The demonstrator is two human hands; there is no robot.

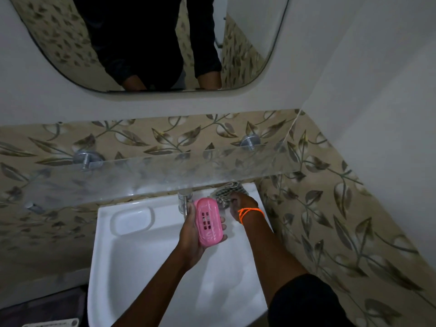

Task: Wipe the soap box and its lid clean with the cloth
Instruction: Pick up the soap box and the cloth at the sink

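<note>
A pink oval soap box point(208, 221) with small square holes rests in my left hand point(191, 234), held over the white sink point(132, 263). The holed face points up at me; I cannot tell whether this is the box or its lid. My right hand point(240, 205), with an orange thread at the wrist, grips a checked cloth point(227, 190) lying on the sink's back right corner, just right of the pink piece.
A chrome tap point(182, 200) stands at the sink's back, partly behind my left hand. A glass shelf point(151, 171) on metal pegs juts out above the sink. A moulded soap recess point(132, 219) lies back left. Tiled walls close in at right.
</note>
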